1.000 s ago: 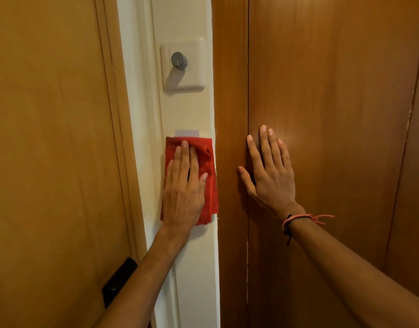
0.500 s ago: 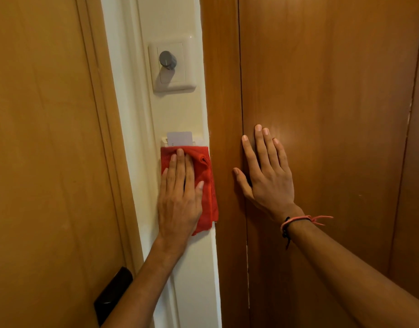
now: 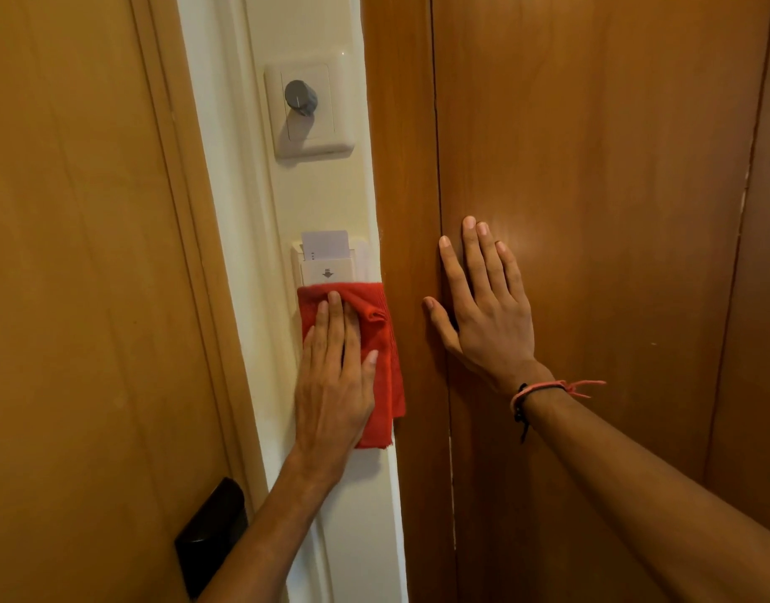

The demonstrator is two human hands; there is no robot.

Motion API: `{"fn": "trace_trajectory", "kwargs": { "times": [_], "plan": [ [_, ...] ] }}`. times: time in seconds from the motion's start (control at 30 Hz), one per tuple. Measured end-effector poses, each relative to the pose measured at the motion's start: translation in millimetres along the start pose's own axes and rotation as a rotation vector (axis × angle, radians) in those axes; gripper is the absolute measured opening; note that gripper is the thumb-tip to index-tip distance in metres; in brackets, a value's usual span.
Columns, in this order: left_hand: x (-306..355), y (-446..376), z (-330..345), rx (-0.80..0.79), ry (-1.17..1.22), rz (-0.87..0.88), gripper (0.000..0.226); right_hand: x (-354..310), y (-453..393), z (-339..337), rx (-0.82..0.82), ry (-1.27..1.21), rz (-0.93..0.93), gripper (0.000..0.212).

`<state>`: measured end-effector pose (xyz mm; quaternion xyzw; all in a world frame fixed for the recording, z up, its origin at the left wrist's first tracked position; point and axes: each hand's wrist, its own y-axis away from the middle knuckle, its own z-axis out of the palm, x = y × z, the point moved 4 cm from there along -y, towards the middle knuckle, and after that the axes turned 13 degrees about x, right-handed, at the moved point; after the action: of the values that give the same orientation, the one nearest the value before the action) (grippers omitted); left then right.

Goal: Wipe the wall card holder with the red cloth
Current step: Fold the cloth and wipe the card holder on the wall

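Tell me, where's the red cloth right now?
The red cloth is pressed flat on the white wall under the left hand, just below the card holder.

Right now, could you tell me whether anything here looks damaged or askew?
Nothing serious. The key card sits straight in the card holder, and the knob plate is level. Only small pale chips mark the wood panel edge right of the red cloth.
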<state>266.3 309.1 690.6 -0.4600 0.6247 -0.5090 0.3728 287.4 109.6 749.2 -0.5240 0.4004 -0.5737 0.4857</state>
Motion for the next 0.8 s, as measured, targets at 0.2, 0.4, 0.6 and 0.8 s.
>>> {"fn": "trace_trajectory", "kwargs": {
  "times": [0.2, 0.4, 0.6, 0.8],
  "plan": [
    [-0.4, -11.1, -2.4, -0.001, 0.03, -0.037, 0.063, 0.1, 1.3, 2.2, -0.009, 0.008, 0.007, 0.073],
    [-8.5, -40.9, -5.1, 0.025, 0.008, -0.047, 0.061, -0.1, 1.8, 3.8, -0.004, -0.011, 0.009, 0.073],
    [3.6, -4.8, -4.1, -0.009, 0.03, -0.037, 0.06, 0.4, 1.7, 1.6, -0.019, -0.036, 0.016, 0.072],
    [-1.1, -6.1, -14.8, -0.01, 0.177, -0.041, 0.054, -11.7, -11.5, -19.1, -0.095, -0.257, 0.196, 0.072]
  ]
}}
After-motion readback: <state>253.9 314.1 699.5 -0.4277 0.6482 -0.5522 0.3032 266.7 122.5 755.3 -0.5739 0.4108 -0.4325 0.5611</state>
